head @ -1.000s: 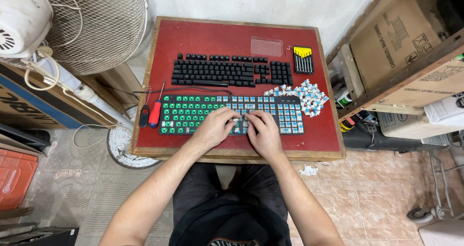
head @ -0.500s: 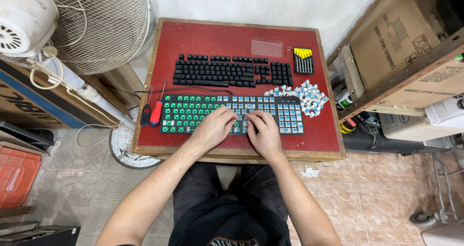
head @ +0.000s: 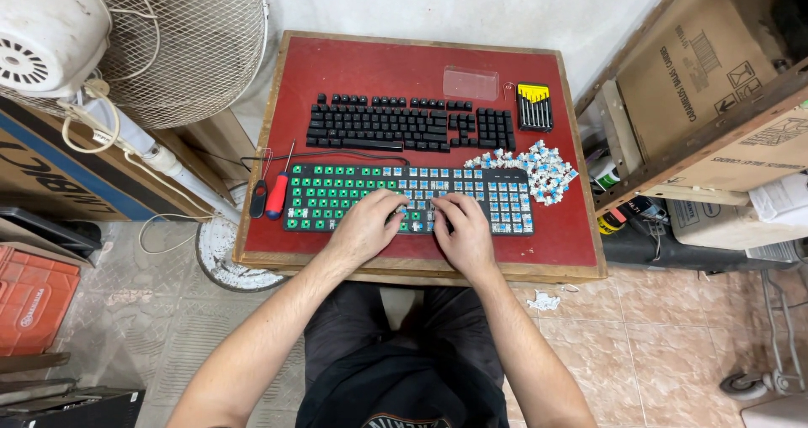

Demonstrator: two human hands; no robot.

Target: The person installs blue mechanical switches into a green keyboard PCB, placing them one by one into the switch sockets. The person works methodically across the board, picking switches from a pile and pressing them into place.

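I see both hands on the bare keyboard (head: 409,199), front-centre of the red surface (head: 421,66). Left hand (head: 364,228) grip & right hand (head: 465,232) grip curl onto middle switches; can't tell if pinched. Loose switches (head: 539,169) sit near, prob. for quick reach.

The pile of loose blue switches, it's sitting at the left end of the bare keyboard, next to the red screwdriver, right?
Not quite. In the head view the pile of loose blue switches lies at the right end of the bare keyboard. The red screwdriver is at the left end.
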